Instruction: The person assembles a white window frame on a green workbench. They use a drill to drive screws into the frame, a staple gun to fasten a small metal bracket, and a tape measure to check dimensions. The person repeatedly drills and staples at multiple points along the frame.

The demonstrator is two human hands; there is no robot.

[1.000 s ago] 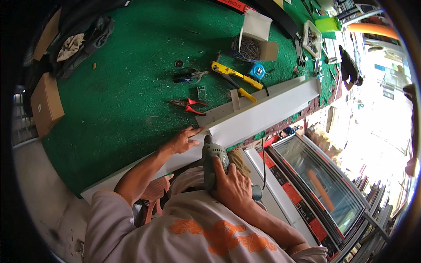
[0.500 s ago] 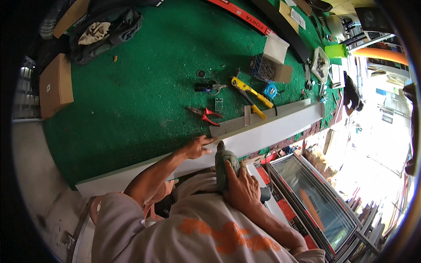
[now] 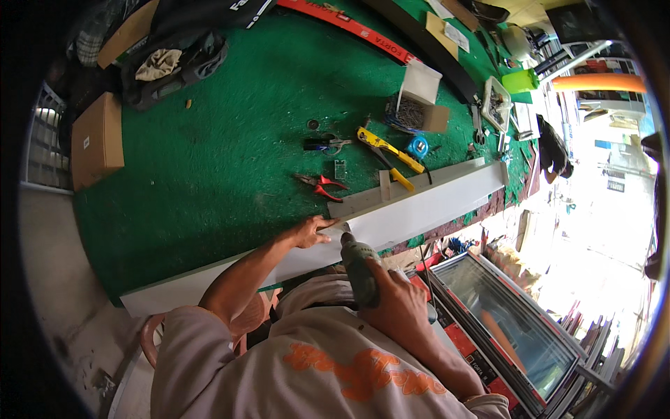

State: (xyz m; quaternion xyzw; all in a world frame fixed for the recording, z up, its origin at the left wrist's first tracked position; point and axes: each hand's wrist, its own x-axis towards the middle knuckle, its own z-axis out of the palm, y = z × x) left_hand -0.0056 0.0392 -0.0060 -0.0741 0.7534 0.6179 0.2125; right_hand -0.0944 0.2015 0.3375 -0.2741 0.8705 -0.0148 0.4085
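A long white profile point(image 3: 426, 202) lies slantwise along the near edge of the green worktable. On its upper edge and face rests my left hand point(image 3: 309, 232), fingers stretched out. My right hand point(image 3: 401, 297) is wrapped around the grip of a green power drill point(image 3: 361, 274). The drill's nose points at the profile, just right of my left fingertips. Whether its bit touches the surface I cannot tell. Beyond the profile lie red-handled pliers point(image 3: 322, 187), a yellow hand riveter point(image 3: 387, 155) and a blue tape measure point(image 3: 417, 146).
An open box of rivets or screws point(image 3: 413, 112) stands past the riveter. Scissors point(image 3: 478, 124) and a white tray of small parts point(image 3: 497, 105) lie at the far right. A cardboard box point(image 3: 98, 143) sits at left. Glazed frames point(image 3: 509, 321) lean below the table's right side.
The drill has tilted and its nose has come back slightly toward me from the profile. My left hand stays on the profile. The whole view has shifted a little.
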